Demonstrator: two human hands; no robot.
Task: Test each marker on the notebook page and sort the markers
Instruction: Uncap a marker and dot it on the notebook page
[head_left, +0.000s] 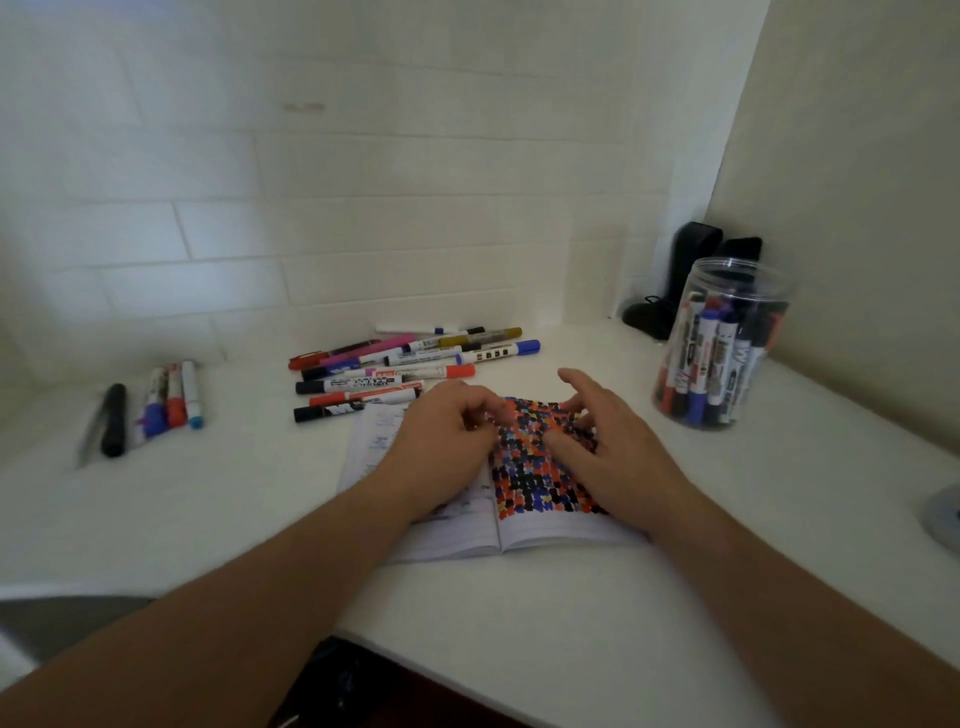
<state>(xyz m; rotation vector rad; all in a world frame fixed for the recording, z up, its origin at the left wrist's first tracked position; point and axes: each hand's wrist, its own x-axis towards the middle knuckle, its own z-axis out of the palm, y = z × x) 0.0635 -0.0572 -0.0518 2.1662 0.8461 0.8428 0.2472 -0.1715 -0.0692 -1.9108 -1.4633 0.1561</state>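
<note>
Two hands are hovering over the open notebook (511, 499), which is lying near the counter's (519, 623) front edge; left hand (447, 431) is resting on the left page with fingers curled under (holding nothing that I can make out); right hand (597, 426) is spread loose over the right page, fingers relaxed, gripping nothing. Right page is carrying a dense grid of test blots in black, red and blue. Loose markers (405, 369) are lying in a heap just behind the notebook, toward the counter's back edge; a smaller group (166, 405) is sitting well apart near the left edge; a clear jar of markers (722, 353) is standing near the right back corner. Judging handling: markers are looking light, stiff, smooth-barrelled, likely to roll; best taken mid-barrel with a pinch, cap pulled by the other hand. Notebook pages are looking thin and soft, so pressing a palm flat is probably keeping them from lifting.
</note>
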